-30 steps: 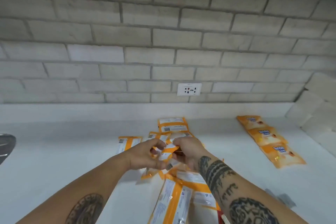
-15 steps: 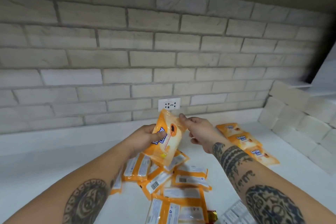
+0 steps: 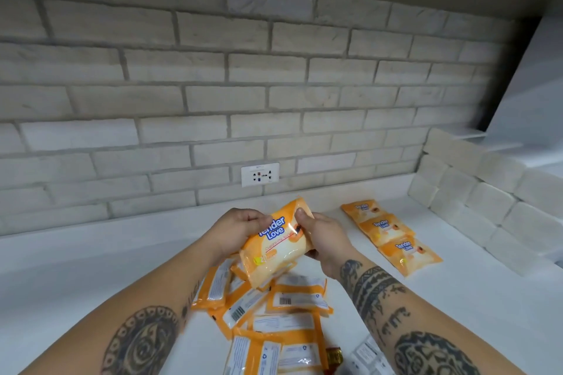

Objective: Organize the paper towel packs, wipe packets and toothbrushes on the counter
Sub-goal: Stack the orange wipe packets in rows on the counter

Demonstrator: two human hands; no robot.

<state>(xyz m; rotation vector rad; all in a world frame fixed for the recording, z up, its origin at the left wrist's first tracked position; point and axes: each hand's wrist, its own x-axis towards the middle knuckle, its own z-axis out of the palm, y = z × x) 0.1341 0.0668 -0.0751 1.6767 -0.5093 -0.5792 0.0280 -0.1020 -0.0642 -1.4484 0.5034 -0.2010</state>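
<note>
An orange wipe packet (image 3: 275, 248) labelled "Tender Love" is held up above the counter, label facing me. My left hand (image 3: 236, 230) grips its left edge and my right hand (image 3: 324, 236) grips its right edge. Below it lies a loose pile of orange wipe packets (image 3: 274, 310), most face down with barcodes showing. To the right, three wipe packets (image 3: 391, 234) lie face up in an overlapping row. White paper towel packs (image 3: 475, 204) are stacked along the right wall. I see no toothbrushes.
The white counter (image 3: 91, 268) runs along a pale brick wall with a power socket (image 3: 260, 175). A clear-wrapped packet (image 3: 364, 356) and a small brown item (image 3: 425, 355) lie at the bottom edge near my right forearm.
Both hands lifted one wipe packet out of the pile and turned it label up. The view swung right, showing more of the paper towel packs.
</note>
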